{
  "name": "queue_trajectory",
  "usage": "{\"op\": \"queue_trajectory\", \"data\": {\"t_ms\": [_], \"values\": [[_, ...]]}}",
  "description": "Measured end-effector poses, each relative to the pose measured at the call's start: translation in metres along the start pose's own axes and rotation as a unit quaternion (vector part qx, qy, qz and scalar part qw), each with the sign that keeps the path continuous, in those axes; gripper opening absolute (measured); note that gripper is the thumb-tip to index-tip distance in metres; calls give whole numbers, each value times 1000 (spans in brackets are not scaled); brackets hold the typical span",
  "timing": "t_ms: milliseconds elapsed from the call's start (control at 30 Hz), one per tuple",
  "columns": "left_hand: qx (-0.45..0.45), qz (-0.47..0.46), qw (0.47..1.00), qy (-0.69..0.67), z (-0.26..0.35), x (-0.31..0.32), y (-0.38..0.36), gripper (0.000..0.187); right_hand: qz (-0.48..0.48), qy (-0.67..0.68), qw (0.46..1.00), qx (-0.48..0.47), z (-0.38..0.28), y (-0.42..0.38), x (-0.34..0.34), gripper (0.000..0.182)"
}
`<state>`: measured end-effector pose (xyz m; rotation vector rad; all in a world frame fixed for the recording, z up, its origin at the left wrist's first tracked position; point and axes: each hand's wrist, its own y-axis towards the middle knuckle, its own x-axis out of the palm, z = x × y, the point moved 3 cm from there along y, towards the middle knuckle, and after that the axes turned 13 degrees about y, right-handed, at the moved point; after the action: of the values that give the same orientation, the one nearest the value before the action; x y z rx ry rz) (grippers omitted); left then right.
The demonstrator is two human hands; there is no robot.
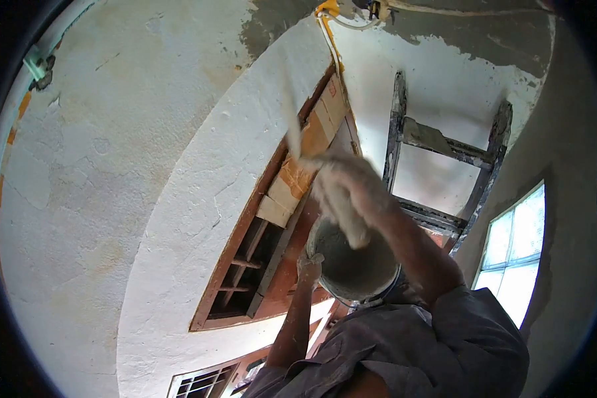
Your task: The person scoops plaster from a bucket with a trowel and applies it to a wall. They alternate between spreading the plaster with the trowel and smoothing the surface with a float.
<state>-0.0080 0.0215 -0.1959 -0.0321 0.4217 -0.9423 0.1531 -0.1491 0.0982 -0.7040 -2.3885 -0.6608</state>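
Note:
My left hand (310, 266) is closed on the rim of a bucket (314, 235) held in front of my chest. Grey wet mortar (355, 268) coats the inside of the bucket. Above its mouth, my right hand (351, 179) is closed around the pale handle of a trowel (290, 113), with the handle's end over the bucket. The trowel's blade, smeared by motion and seen nearly edge-on, points up and left. Pale splashes cover my right hand and wrist.
A mortar-spattered ladder (474, 149) leans at the wall on the right. Cardboard (278, 202) covers part of a brown wooden frame (229, 265). A bright window (514, 245) is at right, and cables (355, 25) hang at the top. Rough white plaster (199, 199) fills the left.

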Motion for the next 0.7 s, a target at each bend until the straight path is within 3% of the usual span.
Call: {"op": "queue_trajectory", "data": {"t_ms": [133,400,567,700], "values": [[-46,-20,999,5,15,-1,-11,59,188,-116,972,-86,-31,50,-52,32],[-33,-22,999,-7,14,2,-8,62,180,-38,977,-105,-28,121,-63,24],[-15,-16,999,38,-13,-3,2,64,195,-83,971,-108,-35,127,-35,26],[-14,-11,1000,-5,-7,-4,-4,65,183,-160,963,-120,-45,120,-15,29]]}}
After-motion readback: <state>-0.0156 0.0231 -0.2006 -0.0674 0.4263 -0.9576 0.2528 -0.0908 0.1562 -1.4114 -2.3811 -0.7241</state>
